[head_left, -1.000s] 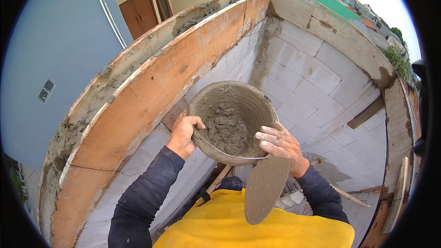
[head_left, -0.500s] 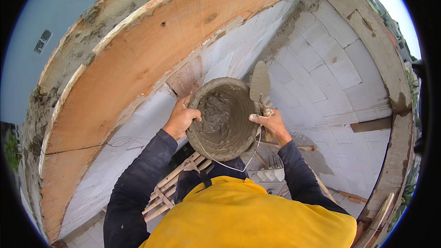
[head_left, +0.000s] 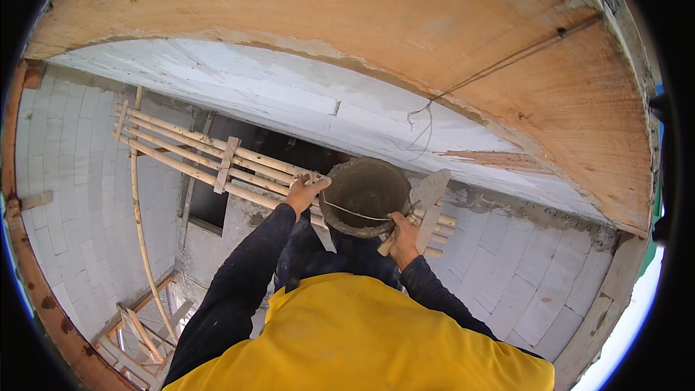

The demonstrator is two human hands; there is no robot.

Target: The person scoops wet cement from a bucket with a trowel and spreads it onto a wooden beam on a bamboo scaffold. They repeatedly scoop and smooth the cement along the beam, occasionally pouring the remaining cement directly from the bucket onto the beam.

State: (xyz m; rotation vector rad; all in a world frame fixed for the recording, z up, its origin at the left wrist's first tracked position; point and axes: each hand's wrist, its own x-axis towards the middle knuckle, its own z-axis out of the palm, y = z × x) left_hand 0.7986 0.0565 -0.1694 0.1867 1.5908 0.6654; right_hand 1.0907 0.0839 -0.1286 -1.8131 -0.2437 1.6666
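Observation:
A mortar-caked bucket (head_left: 347, 174) is held in front of my body, over a bamboo platform. My left hand (head_left: 305, 194) is closed on its left rim. At the right rim, my right hand (head_left: 403, 235) is closed, gripping the bucket's edge together with a trowel. The trowel's blade (head_left: 431, 187) points up and away past the bucket, coated in grey mortar, and its wooden handle (head_left: 386, 247) sticks out below my fingers. A thin wire bail (head_left: 355, 213) hangs across the bucket's near side. Shadow hides how much mortar lies inside.
The bamboo platform (head_left: 195, 146) stretches left along a white block wall (head_left: 268, 80). Above that wall runs a wide wooden formwork board (head_left: 347, 11), with a loose wire (head_left: 499, 65) hanging from it. A bamboo pole (head_left: 139, 210) stands at left, above a wooden frame (head_left: 137, 333).
My view and body have turned, bringing the platform into sight and swinging the board across the top. Both hands still hold the bucket, now farther down and showing less of its contents.

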